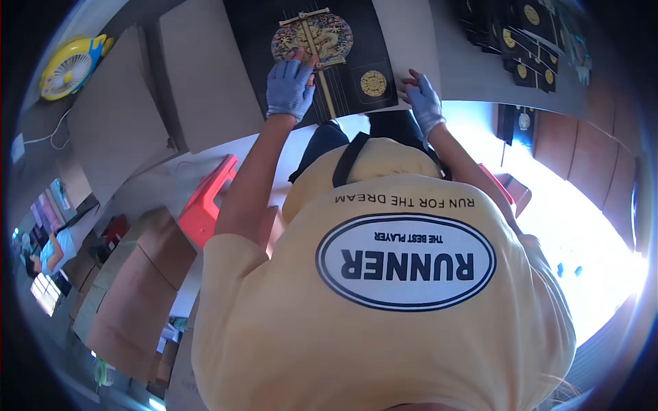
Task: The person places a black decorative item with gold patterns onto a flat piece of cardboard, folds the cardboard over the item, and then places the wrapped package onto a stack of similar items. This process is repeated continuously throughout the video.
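Note:
A black sheet or board (247, 27) lies on the table in front of me. It bears an ornate round fan (336, 38) with a gold handle; whether the fan is printed or a real piece I cannot tell. A gold round emblem (373, 83) sits at the sheet's near right corner. My left hand (290, 85), in a grey-blue fingerless glove, lies on the sheet beside the fan's handle, fingers stretched out. At the sheet's right edge is my right hand (423, 99), gloved alike, its fingers apart and nothing visible in them.
Large grey boards (202, 75) cover the table's left side, near a yellow-and-blue fan (68, 68). More black printed pieces (531, 48) are heaped at the far right. Below stand a red stool (205, 202) and cardboard boxes (140, 281). Another person (58, 253) is at far left.

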### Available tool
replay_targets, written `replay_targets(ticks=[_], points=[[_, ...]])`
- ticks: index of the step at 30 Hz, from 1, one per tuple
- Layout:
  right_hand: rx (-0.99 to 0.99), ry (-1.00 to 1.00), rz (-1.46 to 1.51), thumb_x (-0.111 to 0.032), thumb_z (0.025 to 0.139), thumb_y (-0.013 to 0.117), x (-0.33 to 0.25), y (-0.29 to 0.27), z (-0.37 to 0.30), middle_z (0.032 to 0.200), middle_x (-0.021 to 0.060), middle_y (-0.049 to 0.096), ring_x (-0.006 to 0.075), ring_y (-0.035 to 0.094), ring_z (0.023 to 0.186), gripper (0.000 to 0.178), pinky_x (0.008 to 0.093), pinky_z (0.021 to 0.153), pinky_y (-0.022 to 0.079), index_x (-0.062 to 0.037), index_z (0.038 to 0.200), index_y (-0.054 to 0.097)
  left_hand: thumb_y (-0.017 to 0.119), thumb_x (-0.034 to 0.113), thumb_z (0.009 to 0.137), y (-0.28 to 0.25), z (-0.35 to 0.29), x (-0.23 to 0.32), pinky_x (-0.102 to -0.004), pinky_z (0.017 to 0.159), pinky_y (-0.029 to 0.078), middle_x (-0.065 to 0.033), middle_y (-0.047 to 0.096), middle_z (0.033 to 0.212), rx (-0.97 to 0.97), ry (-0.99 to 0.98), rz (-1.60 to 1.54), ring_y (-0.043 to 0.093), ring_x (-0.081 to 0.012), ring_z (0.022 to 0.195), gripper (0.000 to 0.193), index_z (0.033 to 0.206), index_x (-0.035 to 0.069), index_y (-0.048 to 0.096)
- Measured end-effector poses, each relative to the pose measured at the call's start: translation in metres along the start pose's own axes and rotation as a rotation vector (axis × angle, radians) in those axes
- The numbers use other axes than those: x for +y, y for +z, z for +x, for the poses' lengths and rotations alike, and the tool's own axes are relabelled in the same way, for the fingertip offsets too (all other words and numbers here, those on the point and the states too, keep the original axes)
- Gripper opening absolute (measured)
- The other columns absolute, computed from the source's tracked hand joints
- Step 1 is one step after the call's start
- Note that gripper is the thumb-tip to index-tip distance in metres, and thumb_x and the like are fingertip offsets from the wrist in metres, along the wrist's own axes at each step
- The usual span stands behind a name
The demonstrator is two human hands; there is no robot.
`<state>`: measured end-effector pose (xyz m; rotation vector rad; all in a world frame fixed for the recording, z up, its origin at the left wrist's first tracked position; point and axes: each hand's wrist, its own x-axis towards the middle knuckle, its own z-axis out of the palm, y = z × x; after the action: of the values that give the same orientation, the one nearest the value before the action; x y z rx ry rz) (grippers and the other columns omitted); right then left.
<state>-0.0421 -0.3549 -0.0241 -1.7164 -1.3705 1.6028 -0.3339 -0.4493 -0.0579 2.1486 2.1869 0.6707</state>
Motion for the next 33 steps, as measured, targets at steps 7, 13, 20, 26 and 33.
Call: replay_targets(ticks=[7, 13, 20, 26, 33], points=[[-0.352, -0.129, -0.536, -0.031, 0.083, 0.063, -0.019, 0.005, 0.021, 0.108, 0.0197, 0.064, 0.0363, 0.062, 0.099, 0.043, 0.0396, 0.085, 0.049, -0.0048, 0.116, 0.057, 0.054, 0.018, 0.084, -0.002, -0.005, 0.021, -0.0463, 0.106, 0.032, -0.0095, 0.041, 0.145, -0.042, -0.09, 0.076, 0.041, -0.0324, 0.129, 0.054, 0.137, 0.015, 0.047], [-0.308, -0.49, -0.154, -0.003, 0.085, 0.061, -0.044, -0.07, 0.024, 0.111, 0.0177, 0.063, 0.0325, 0.066, 0.089, 0.036, 0.0397, 0.073, 0.055, -0.004, 0.12, 0.058, 0.046, 0.027, 0.094, 0.0, 0.041, 0.09, -0.0507, 0.109, 0.025, -0.0214, 0.032, 0.148, 0.08, -0.158, -0.101, 0.03, -0.0421, 0.135, 0.051, 0.14, 0.005, 0.04], [-0.017, -0.437, 0.069, -0.006, 0.091, 0.057, -0.13, -0.298, 0.097, 0.084, 0.0018, 0.061, 0.007, 0.055, 0.06, 0.031, 0.0228, 0.055, 0.047, -0.0049, 0.122, 0.06, 0.042, 0.031, 0.097, 0.018, 0.29, 0.269, -0.0598, 0.109, 0.019, -0.0268, 0.024, 0.15, 0.394, 0.135, -0.155, 0.024, -0.0476, 0.136, 0.05, 0.142, 0.012, 0.039], [0.326, -0.045, 0.508, -0.016, 0.091, 0.06, -0.081, -0.397, 0.19, 0.087, 0.0002, 0.057, 0.007, 0.054, 0.066, 0.034, 0.022, 0.056, 0.05, -0.0052, 0.123, 0.056, 0.04, 0.045, 0.094, 0.177, 0.411, 0.349, -0.0582, 0.109, 0.019, -0.0238, 0.024, 0.151, -0.037, 0.181, 0.225, 0.02, -0.0446, 0.139, 0.058, 0.146, 0.018, 0.033], [0.577, -0.276, 0.758, -0.007, 0.089, 0.055, -0.029, -0.349, 0.185, 0.127, 0.0087, 0.052, 0.0148, 0.052, 0.107, 0.051, 0.0278, 0.089, 0.047, -0.0038, 0.138, 0.041, 0.033, 0.052, 0.095, 0.203, 0.502, 0.377, -0.0558, 0.111, 0.016, -0.0227, 0.023, 0.151, -0.2, 0.186, 0.345, 0.019, -0.0431, 0.14, 0.06, 0.147, 0.022, 0.032]])
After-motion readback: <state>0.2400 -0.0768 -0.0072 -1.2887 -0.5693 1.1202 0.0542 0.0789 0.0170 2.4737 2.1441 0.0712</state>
